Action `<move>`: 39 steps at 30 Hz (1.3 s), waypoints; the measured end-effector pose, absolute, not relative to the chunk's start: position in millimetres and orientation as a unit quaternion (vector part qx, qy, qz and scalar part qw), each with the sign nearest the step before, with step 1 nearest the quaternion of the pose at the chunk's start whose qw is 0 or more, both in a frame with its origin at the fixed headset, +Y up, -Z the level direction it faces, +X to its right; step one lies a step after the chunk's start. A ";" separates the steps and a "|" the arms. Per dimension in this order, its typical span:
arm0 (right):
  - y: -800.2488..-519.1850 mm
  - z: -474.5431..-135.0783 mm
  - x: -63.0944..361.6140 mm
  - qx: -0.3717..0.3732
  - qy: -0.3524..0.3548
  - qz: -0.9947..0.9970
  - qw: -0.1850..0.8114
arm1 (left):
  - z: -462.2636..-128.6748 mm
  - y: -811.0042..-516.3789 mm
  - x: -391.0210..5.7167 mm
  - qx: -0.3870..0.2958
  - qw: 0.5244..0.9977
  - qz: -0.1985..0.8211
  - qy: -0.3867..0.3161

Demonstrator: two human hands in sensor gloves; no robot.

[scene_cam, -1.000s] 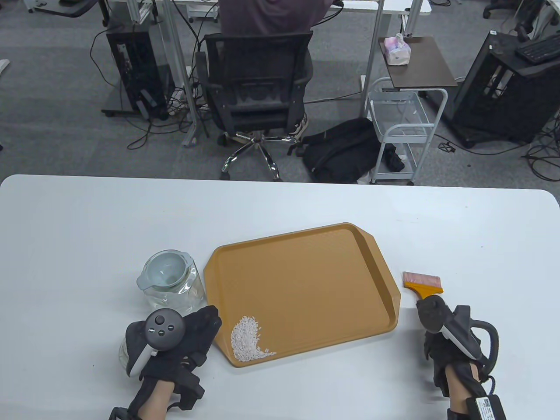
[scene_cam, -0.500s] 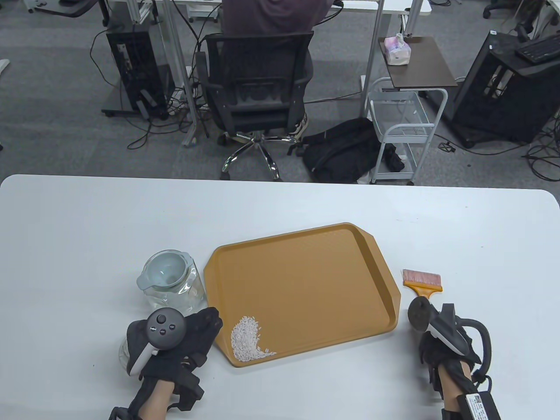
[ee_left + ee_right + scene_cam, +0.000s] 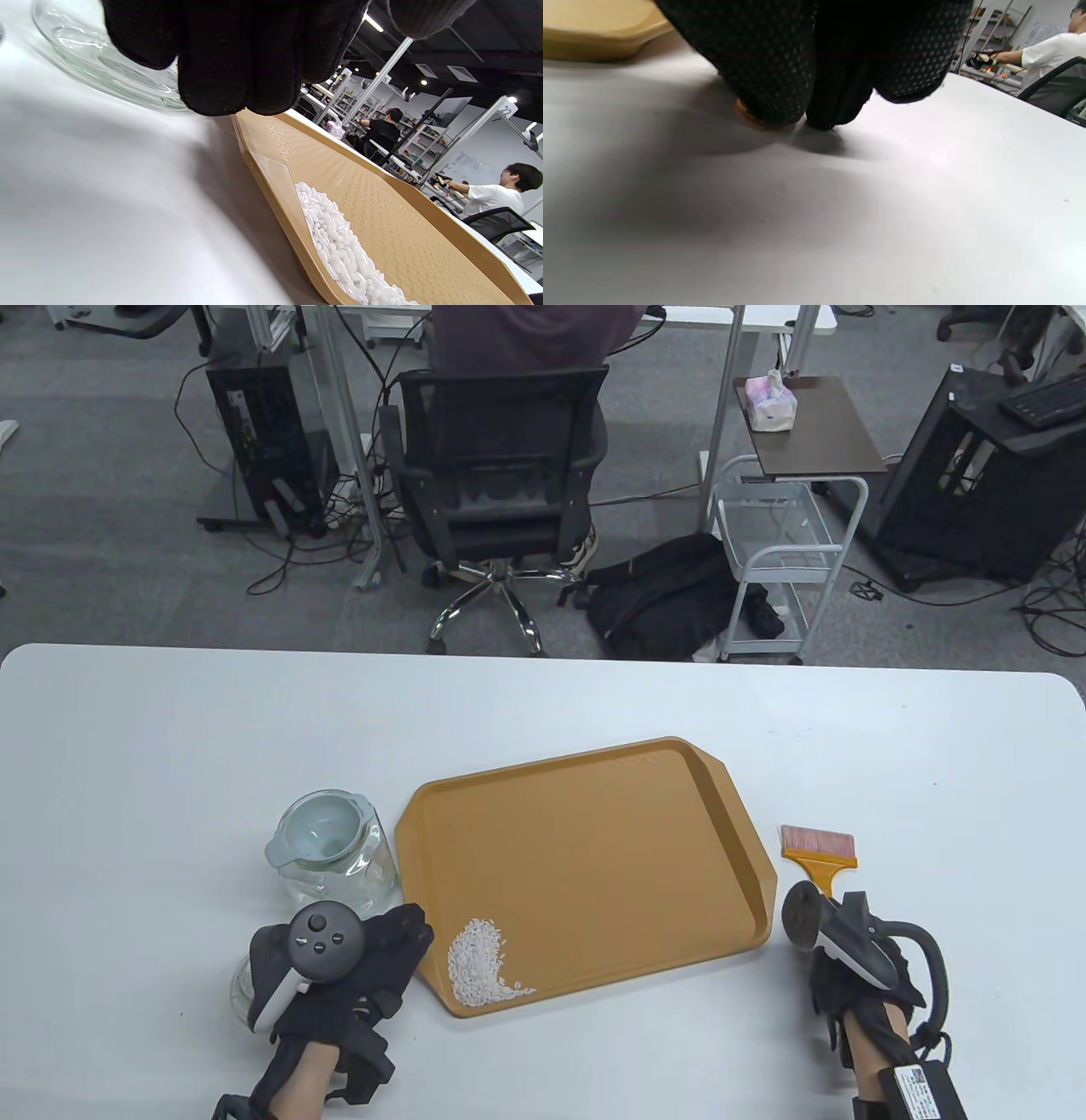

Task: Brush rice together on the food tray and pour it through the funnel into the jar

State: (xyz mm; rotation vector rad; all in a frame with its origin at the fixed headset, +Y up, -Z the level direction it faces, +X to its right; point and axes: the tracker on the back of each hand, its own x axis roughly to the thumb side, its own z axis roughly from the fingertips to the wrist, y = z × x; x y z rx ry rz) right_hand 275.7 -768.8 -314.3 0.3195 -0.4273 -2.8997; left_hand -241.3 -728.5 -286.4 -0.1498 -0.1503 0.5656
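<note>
We see the rice (image 3: 479,963) gathered in one small pile at the near-left corner of the food tray (image 3: 594,780); the tray lies flat on the white table (image 3: 170,729); the jar (image 3: 339,874) with the funnel (image 3: 318,831) seated in its mouth stands just beside the tray's left edge; the brush (image 3: 819,853) lies on the table right of the tray, bristles pointing away from us.

Left hand (image 3: 339,976) rests near the tray's near-left corner, fingers (image 3: 237,55) hanging close to the rim; we cannot tell whether they touch or grip it; the wrist view shows nothing clearly held. Right hand (image 3: 853,976) sits over the brush handle's near end; in the right wrist view the fingertips (image 3: 768,76) press down at the table with a bit of orange handle under them; whether they pinch it or only rest there, we cannot tell.

Handling, as we judge it: rice is loose, light and rolls and scatters easily, so any tilt should be slow; the tray looks like stiff light plastic with a textured floor and a low rim; best taken by the rim on two sides, with the rice corner acting as a spout aimed at the funnel; the jar is glass, fragile and tippable, and the funnel sits loose, so bumping it with the tray edge is the risk.
</note>
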 end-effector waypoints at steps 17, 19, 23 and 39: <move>-761.6 -315.1 246.8 0.143 -0.040 -0.989 0.022 | -286.0 -737.1 -237.2 -0.145 0.951 0.267 0.052; -764.3 -318.7 237.5 0.138 -0.032 -0.988 0.064 | -287.3 -741.2 -235.3 -0.163 0.946 0.273 0.056; -765.5 -328.5 225.9 0.137 -0.024 -0.987 0.080 | -288.6 -748.2 -230.4 -0.164 0.946 0.276 0.042; -767.3 -388.5 232.9 0.223 -0.095 -0.970 0.002 | -293.0 -763.0 -232.1 -0.227 0.887 0.401 0.038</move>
